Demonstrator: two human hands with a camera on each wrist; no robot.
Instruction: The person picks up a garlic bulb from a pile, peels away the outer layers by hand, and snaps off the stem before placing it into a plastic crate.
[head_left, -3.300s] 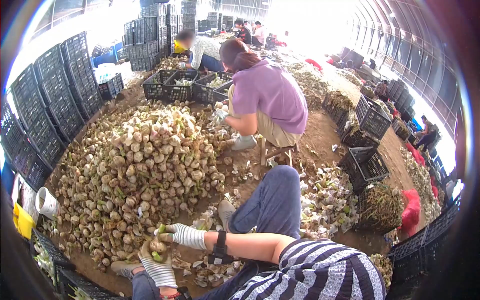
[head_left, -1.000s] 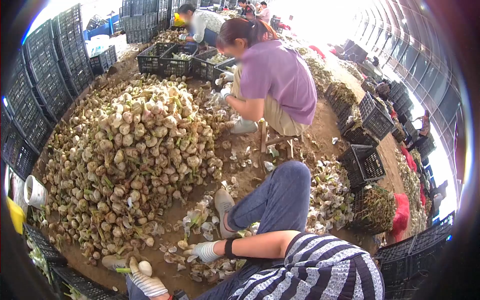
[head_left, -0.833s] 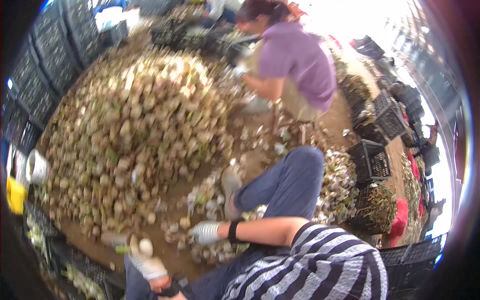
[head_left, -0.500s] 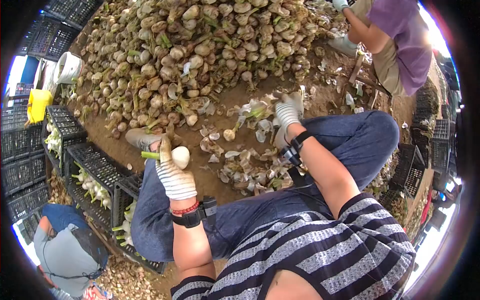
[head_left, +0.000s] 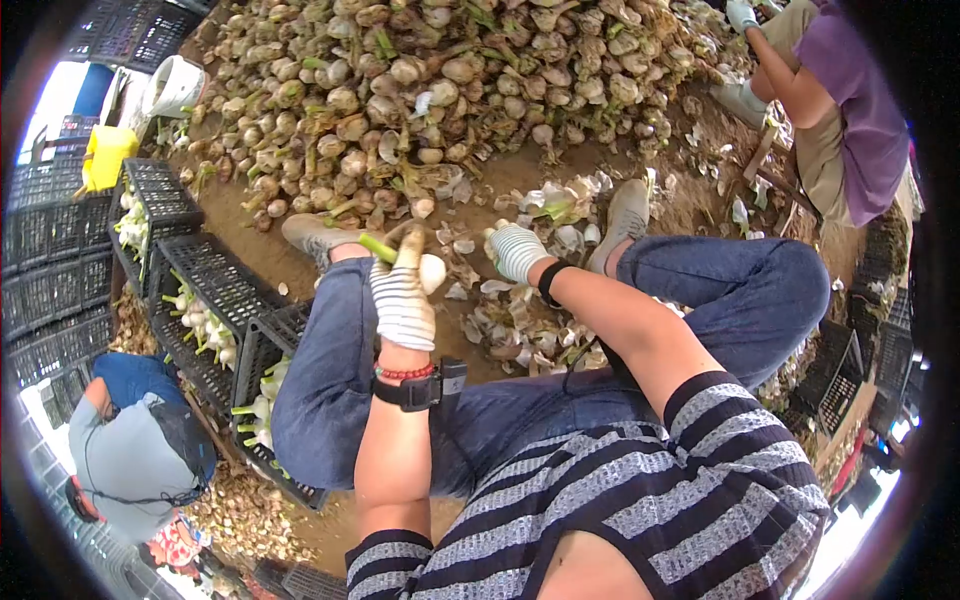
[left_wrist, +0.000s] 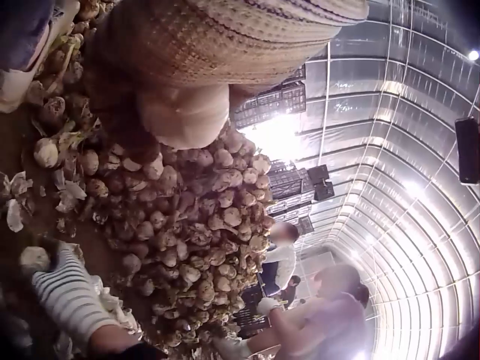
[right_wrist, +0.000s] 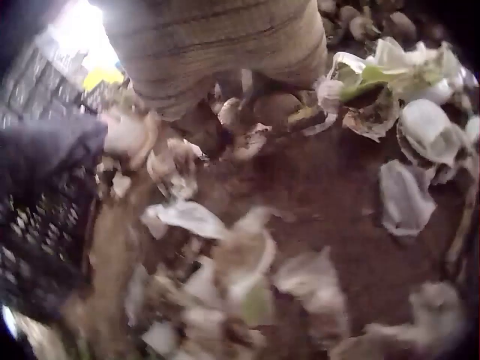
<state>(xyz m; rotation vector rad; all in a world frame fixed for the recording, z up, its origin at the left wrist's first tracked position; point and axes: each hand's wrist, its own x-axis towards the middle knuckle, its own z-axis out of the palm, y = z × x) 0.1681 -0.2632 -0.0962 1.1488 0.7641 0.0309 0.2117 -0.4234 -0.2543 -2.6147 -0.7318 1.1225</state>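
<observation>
Fingers of the left hand are curled tight round a peeled garlic bulb. On my screen it reads as a grip by the neck. The green stalk pokes back toward the left shoe and the white head faces the other hand. I'd say that hold is meant to present the bulb and lift it clear of the dirt, just beside the left knee. The left wrist view agrees: the bulb is tucked under the glove, pale and bare.

Over to the right hand. It's low over the scatter of skins between the feet, close to the bulb but apart from it. The glove looks bunched, yet the right wrist view is smeared, so I can't tell whether those fingers pinch anything.

The skins lie right under where the hands meet, which I judge is simply where they fall. Black crates hug the left leg with white bulbs inside, an easy reach for that side. The unpeeled heap lies ahead, beyond the feet.
</observation>
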